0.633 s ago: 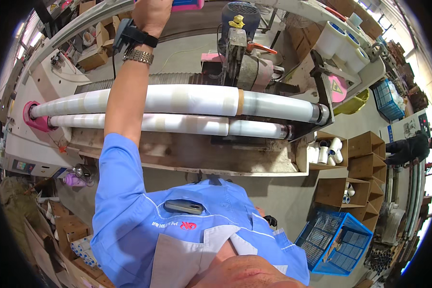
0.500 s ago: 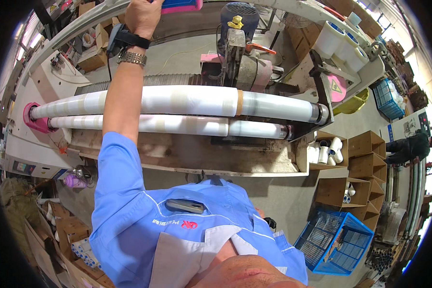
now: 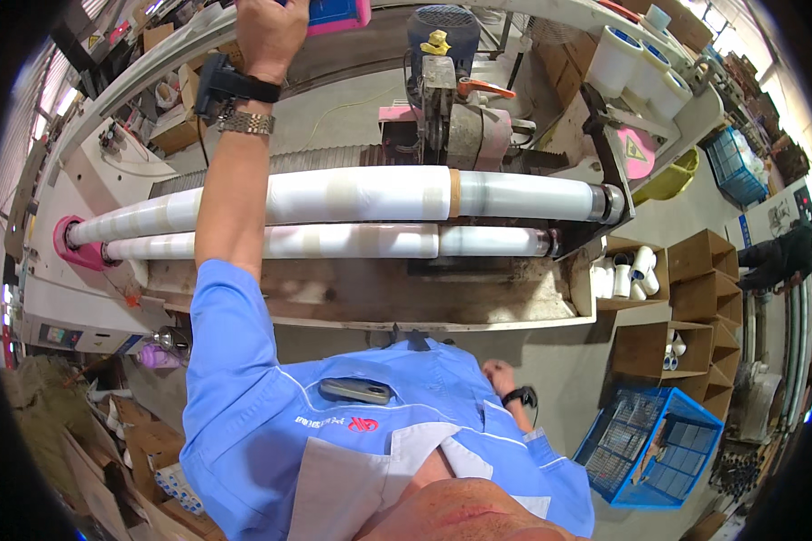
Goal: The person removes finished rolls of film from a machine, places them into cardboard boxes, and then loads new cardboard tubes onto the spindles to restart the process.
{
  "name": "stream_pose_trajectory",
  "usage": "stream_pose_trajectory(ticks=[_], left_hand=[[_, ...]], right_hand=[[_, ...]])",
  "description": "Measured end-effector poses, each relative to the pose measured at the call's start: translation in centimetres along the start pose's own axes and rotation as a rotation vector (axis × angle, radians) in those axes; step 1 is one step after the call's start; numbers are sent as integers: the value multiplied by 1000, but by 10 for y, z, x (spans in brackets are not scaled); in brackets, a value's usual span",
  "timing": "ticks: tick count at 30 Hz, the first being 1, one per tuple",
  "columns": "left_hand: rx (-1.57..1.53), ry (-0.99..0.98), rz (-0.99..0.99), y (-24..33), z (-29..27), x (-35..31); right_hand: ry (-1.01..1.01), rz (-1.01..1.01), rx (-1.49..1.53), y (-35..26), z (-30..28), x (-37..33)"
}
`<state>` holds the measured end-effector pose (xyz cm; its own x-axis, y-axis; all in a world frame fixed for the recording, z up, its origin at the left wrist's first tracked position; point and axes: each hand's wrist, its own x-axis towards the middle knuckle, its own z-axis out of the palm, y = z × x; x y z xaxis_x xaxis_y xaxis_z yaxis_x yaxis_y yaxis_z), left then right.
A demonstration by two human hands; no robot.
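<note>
My left hand (image 3: 272, 38) is raised to the upper edge, right beside a control box with a pink rim and blue face (image 3: 336, 13). Its fingertips are cut off, so I cannot make out its grip. That wrist carries a metal watch (image 3: 246, 122) and a black strapped device (image 3: 230, 86). Under the raised forearm run two long white wrapped rolls (image 3: 370, 193), mounted side by side on a machine. My right hand (image 3: 498, 375) hangs low beside my body, wearing a black wrist device (image 3: 520, 397); its fingers are too small to read, and nothing shows in it.
A motor (image 3: 442, 36) and a cutting head with an orange lever (image 3: 485, 87) stand behind the rolls. White tape-like rolls (image 3: 615, 59) sit at the machine's right end. Cardboard boxes (image 3: 699, 270) and a blue crate (image 3: 650, 446) stand at right.
My right hand has come out from beside my body into view at the lower right. My left hand stays beside the control box. The whole view has shifted slightly.
</note>
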<state>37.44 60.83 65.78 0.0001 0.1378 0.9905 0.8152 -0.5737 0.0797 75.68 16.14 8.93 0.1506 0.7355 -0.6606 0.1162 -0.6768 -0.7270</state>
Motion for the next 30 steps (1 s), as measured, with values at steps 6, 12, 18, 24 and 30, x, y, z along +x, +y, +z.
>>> stream_pose_trajectory(ticks=[6,12,18,24,30], left_hand=[[0,-244,36,-3,-4,30],[411,-366,307,11,-31,7],[-349,-523,366,80,-124,-144],[-426,-504,-1869,16,-149,-435],[-810,-2,-2265,-89,-153,-519]], right_hand=[[323,-818,-409,-239,28,48],[334,-798,-849,-296,74,135],[329,-873,-883,-284,76,145],[342,-884,-862,-293,77,130],[324,-858,-829,-291,79,132]])
